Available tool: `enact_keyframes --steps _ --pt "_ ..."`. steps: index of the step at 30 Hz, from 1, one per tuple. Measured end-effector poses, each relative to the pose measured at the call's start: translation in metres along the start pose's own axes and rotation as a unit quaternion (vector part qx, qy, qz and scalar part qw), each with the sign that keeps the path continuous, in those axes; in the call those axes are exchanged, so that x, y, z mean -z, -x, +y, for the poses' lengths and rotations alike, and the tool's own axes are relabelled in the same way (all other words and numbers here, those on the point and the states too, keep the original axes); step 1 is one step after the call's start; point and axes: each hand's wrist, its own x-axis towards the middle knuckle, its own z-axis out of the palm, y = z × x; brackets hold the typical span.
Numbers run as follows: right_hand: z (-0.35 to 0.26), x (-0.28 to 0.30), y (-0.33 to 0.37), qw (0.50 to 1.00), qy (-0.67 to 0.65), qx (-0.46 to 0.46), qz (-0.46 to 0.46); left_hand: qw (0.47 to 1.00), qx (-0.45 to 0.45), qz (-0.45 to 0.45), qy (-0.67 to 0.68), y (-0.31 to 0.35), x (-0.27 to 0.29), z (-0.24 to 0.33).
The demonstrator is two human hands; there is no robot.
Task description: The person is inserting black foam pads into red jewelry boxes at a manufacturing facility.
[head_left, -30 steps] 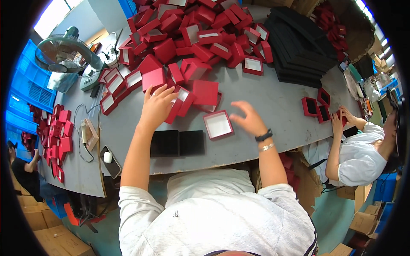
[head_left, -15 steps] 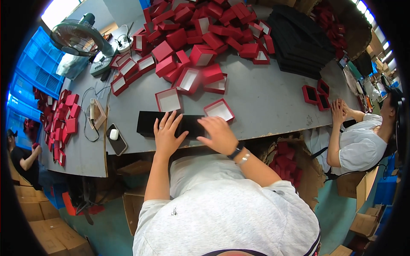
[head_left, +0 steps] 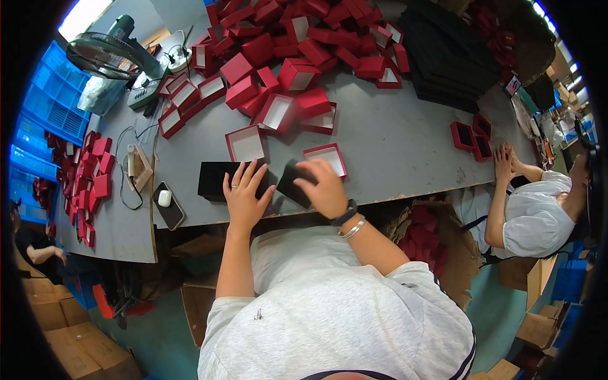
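Observation:
On the grey table in front of me lies a long black foam-like block (head_left: 212, 182). My left hand (head_left: 246, 196) rests on its right part, fingers spread and flat. Just right of it, a separate black foam-like piece (head_left: 291, 184) sits tilted under my right hand (head_left: 325, 193), whose fingers curl over its upper right side. That hand is a little blurred, and its grip is partly hidden. Beyond the block stands an open red box half (head_left: 246, 145) with a white inside. Another open red box half (head_left: 330, 154) sits just behind my right hand.
Red boxes (head_left: 256, 50) are heaped at the back, beside stacked black sheets (head_left: 446, 57). At left are a fan (head_left: 114, 54), a phone (head_left: 170, 212) with a white case on it, and more red boxes (head_left: 101, 166). A co-worker (head_left: 532, 212) sits at right by several red boxes (head_left: 465, 136).
The black material under my hands now shows as two pieces with a gap between. The right piece has turned at an angle with my right hand, whose fingers have curled over it.

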Motion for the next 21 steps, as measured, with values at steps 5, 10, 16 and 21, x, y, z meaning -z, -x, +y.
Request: enact_keyframes --steps 5,10,16,21 --pt "0.058 0.066 -0.034 0.974 -0.159 -0.116 0.116 0.996 -0.079 0.027 0.032 -0.010 0.008 0.039" --pt "0.087 0.067 -0.061 0.995 -0.042 -0.038 -0.080 0.954 0.008 -0.077 0.290 -0.037 -0.059 0.074" --pt "0.080 0.042 -0.053 0.998 0.001 0.014 -0.055 0.929 0.071 -0.144 0.334 -0.046 -0.070 0.064" --pt "0.089 0.039 -0.040 0.980 0.056 0.081 -0.172 0.898 0.005 -0.223 0.379 -0.047 -0.054 0.052"
